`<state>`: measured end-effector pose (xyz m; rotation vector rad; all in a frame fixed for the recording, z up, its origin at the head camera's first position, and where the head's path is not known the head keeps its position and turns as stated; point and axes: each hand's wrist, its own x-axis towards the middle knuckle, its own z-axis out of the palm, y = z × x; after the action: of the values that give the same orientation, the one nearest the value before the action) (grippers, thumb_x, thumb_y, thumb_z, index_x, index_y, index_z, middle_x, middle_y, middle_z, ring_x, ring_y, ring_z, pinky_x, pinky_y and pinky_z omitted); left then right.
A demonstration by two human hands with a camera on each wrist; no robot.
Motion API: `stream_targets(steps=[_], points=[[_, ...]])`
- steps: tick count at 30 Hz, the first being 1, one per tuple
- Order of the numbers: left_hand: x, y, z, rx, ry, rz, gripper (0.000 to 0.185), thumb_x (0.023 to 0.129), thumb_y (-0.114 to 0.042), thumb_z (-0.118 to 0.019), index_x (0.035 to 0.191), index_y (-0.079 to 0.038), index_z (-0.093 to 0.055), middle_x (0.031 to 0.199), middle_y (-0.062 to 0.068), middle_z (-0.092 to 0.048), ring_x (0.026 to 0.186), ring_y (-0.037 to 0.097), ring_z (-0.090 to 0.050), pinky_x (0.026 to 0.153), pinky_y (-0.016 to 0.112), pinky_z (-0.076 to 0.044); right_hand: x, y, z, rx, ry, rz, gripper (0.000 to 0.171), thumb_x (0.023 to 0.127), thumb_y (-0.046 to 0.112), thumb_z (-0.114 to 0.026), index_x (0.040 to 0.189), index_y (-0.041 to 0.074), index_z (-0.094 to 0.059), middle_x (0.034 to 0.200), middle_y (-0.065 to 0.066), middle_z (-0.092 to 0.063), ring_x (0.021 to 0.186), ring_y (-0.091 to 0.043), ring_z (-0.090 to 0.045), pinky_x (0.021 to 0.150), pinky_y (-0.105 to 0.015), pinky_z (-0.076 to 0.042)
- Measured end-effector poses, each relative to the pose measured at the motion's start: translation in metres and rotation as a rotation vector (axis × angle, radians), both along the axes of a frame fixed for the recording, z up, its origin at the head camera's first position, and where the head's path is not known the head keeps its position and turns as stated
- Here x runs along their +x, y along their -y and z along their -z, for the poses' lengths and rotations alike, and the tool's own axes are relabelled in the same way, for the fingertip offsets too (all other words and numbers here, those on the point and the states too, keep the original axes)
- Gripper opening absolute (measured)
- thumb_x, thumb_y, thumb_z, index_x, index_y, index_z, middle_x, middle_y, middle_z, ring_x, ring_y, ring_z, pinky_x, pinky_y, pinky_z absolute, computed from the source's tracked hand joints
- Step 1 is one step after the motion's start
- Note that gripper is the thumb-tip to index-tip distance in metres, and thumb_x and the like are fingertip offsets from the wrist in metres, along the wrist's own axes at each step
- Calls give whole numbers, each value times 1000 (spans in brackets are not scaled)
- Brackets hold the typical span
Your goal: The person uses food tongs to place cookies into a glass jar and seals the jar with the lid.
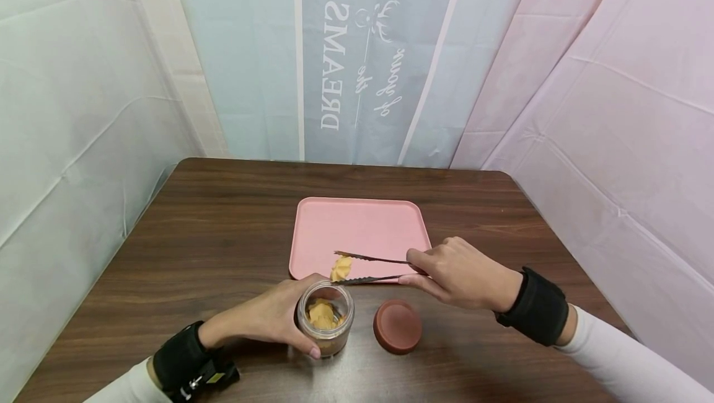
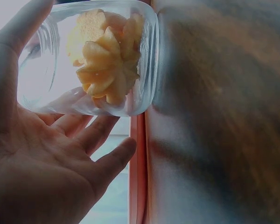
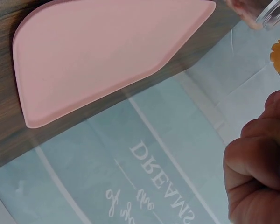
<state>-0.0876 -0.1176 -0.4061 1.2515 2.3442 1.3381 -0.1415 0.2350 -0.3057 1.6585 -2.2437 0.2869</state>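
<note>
My left hand [image 1: 268, 318] holds an upright glass jar [image 1: 333, 346] on the table, thumb on the near side and fingers around the far side. Flower-shaped piped cookies [image 2: 105, 70] lie at the bottom of the jar. With my right hand [image 1: 460, 274] I grip a pair of dark metal tongs [image 1: 372, 279]. Between the tong tips is one swirled yellow cookie [image 1: 341, 268], just beyond the jar's mouth and over the near left part of the pink tray [image 1: 362, 223]. The right wrist view shows that cookie at its right edge, in front of my curled fingers.
A round reddish-brown lid [image 1: 398, 327] lies on the table to the right of the jar. The dark wooden table [image 1: 234, 235] extends around the tray. Printed cloth [image 1: 368, 80] hangs behind it, with pale sheets at both sides.
</note>
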Motion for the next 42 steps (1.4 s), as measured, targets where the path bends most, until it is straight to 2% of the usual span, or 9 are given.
stream_targets(steps=[7, 13, 18, 27, 36, 42], points=[[2, 1, 0, -53, 24, -47, 84, 74, -45, -97, 140, -16, -55, 126, -2, -73, 113, 7, -66, 98, 31, -55, 5, 2, 2, 22, 6, -13, 44, 113, 48, -44, 80, 20, -42, 61, 18, -21, 55, 9, -12, 51, -13, -9], [3, 2, 0, -98, 8, -98, 85, 71, -50, -97, 139, -22, -54, 120, -7, -70, 109, 7, -64, 95, 32, -55, 9, 6, 5, 23, 14, -31, 44, 113, 49, -44, 79, 20, -43, 60, 18, -24, 54, 9, -11, 50, -12, -10], [3, 1, 0, -93, 9, -96, 88, 71, -49, -98, 141, -21, -53, 121, -8, -69, 109, 8, -65, 95, 33, -56, 11, 8, 8, 35, 25, -52, 43, 112, 49, -45, 80, 19, -44, 61, 18, -24, 55, 9, -13, 51, -12, -11], [3, 1, 0, -82, 31, -81, 81, 70, -45, -99, 135, -23, -55, 116, -10, -69, 106, 6, -65, 92, 31, -57, 12, 8, 13, 51, 9, -58, 40, 110, 46, -53, 81, 20, -45, 62, 18, -23, 55, 8, -15, 51, -13, -11], [3, 1, -1, -80, 37, -80, 82, 71, -46, -98, 137, -24, -55, 119, -11, -69, 109, 7, -65, 95, 32, -56, 13, 10, 12, 61, 7, -62, 42, 112, 49, -45, 81, 20, -44, 63, 18, -21, 56, 8, -11, 52, -14, -8], [4, 1, 0, -81, 15, -85, 87, 71, -47, -98, 142, -23, -54, 123, -9, -69, 111, 7, -64, 97, 33, -55, 13, 11, 12, 57, 1, -59, 44, 112, 52, -45, 82, 20, -43, 62, 19, -24, 57, 9, -12, 52, -13, -9]])
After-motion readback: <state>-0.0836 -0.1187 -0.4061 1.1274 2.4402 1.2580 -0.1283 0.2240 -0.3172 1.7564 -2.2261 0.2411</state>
